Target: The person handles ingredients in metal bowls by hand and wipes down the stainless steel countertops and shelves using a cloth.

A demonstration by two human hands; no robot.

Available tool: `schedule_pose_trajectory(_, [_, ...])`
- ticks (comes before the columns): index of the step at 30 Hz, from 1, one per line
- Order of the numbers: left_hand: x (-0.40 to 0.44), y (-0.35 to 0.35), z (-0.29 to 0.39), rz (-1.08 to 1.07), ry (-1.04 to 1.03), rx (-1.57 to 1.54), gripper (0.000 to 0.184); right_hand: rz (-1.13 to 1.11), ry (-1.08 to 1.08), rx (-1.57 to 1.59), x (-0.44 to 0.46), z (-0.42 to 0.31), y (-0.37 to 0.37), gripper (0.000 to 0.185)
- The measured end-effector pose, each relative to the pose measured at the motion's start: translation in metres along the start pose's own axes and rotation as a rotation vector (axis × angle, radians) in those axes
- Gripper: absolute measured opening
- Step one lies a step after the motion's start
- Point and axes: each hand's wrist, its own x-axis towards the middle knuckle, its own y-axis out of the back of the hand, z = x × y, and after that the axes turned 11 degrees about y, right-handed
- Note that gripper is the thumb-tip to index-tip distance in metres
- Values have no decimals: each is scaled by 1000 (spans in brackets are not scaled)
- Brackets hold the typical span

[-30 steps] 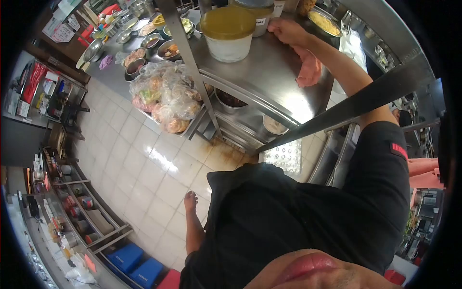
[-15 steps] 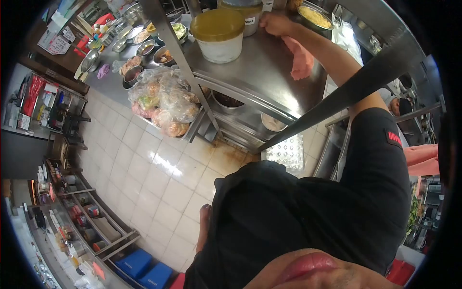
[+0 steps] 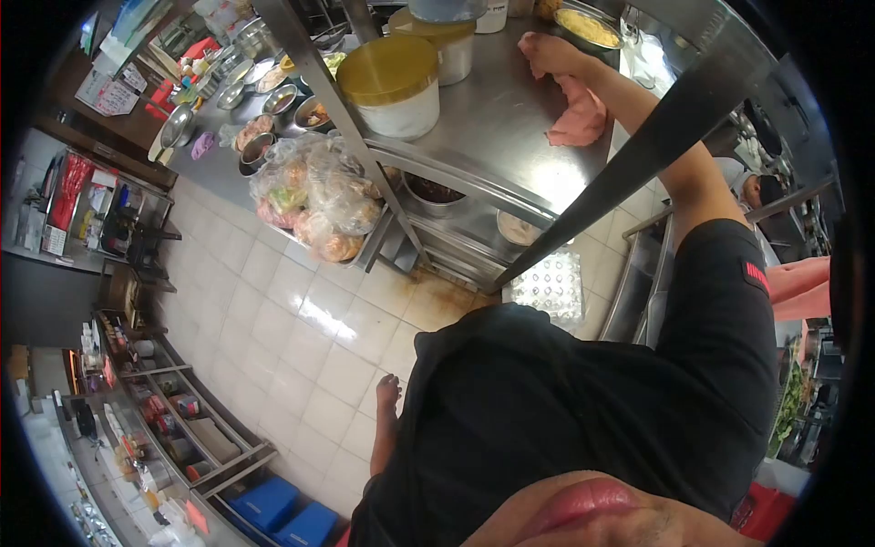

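The right hand (image 3: 551,56) is on a shiny steel table (image 3: 488,102), with its fingers bunched up around one end of a pink cloth (image 3: 581,118). The rest of the cloth lies on the table, on the body side of that hand. Its long way runs from the fingers back toward the person, beside the wrist. The right hand is much nearer to it, since it touches it. The left hand (image 3: 388,390) hangs low over the floor (image 3: 301,365), well apart from the cloth. Its fingers look a bit bent, but it is too small to tell if they are loose or tight, and I see nothing in it. A white tub with a yellow lid (image 3: 392,91) stands to the left of the right hand, apart from it. A bowl of yellow food (image 3: 588,29) is just beyond that hand. A metal bar (image 3: 629,175) crosses in front of the right arm (image 3: 629,100).
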Motion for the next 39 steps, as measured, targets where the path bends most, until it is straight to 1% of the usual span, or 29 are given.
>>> schedule_pose_trajectory(3, [-16,3,8,38,20,34,40,58,60,30,24,16,-4,23])
schedule_pose_trajectory(4, [-12,7,4,29,38,18,40,63,27,17,16,-14,-1,23])
schedule_pose_trajectory(5, [-11,10,1,21,57,5,40,67,-8,5,-5,-75,7,23])
schedule_pose_trajectory(7, [-17,13,1,1,52,18,40,33,97,-87,-8,-96,6,25])
schedule_pose_trajectory(8, [-21,13,0,-10,50,27,40,-6,238,-170,7,-77,1,28])
schedule_pose_trajectory(10, [-13,9,-10,44,21,121,40,-6,398,-261,33,-49,-15,32])
schedule_pose_trajectory(12, [-5,4,-19,73,16,181,39,73,436,-273,55,-35,-37,34])
schedule_pose_trajectory(15, [-1,-1,-16,51,8,204,39,67,428,-295,66,-36,-41,32])
schedule_pose_trajectory(16, [-1,-2,-13,22,-10,197,39,-10,447,-419,69,-39,-37,31])
schedule_pose_trajectory(17, [-1,-3,-10,-7,-29,190,39,-28,384,-409,58,-33,-34,32])
schedule_pose_trajectory(18, [-13,-6,1,4,3,182,39,-41,325,-399,24,-66,-16,32])
schedule_pose_trajectory(19, [-18,-8,9,76,-16,248,39,-35,298,-381,9,-82,-6,31])
schedule_pose_trajectory(21, [-18,-8,16,95,-115,210,41,-38,282,-358,8,-78,0,30])
schedule_pose_trajectory(24, [-24,-9,15,118,-120,122,41,-74,253,-349,23,-54,4,27])
schedule_pose_trajectory(25, [-19,-11,9,106,-78,127,41,-88,251,-358,31,-46,1,27])
schedule_pose_trajectory(27, [-16,-10,-9,86,6,141,40,-209,352,-379,48,-36,-6,25])
schedule_pose_trajectory(28, [-13,-11,-21,100,10,146,32,-377,398,-286,50,-41,2,25])
schedule_pose_trajectory(29, [-7,-9,-30,83,-48,241,29,-85,460,-573,41,-45,-25,23])
schedule_pose_trajectory(30, [19,0,-52,58,-295,571,25,-4,454,-434,28,-53,-27,20])
schedule_pose_trajectory(31, [37,5,-69,91,-552,892,23,76,459,-292,15,-63,-30,17])
schedule_pose_trajectory(32, [51,7,-81,142,-819,1148,21,18,444,-193,12,-54,-27,17])
schedule_pose_trajectory(35, [40,-4,-80,117,-335,641,25,-269,177,111,-4,-63,1,26])
schedule_pose_trajectory(36, [46,-4,-84,134,-385,612,27,-150,127,221,-10,-62,1,31])
schedule_pose_trajectory(38, [62,-1,-89,179,-486,543,32,-81,25,271,-18,-77,-1,40])
schedule_pose_trajectory(39, [61,0,-80,160,-433,517,34,-135,-37,209,-31,-93,-4,44])
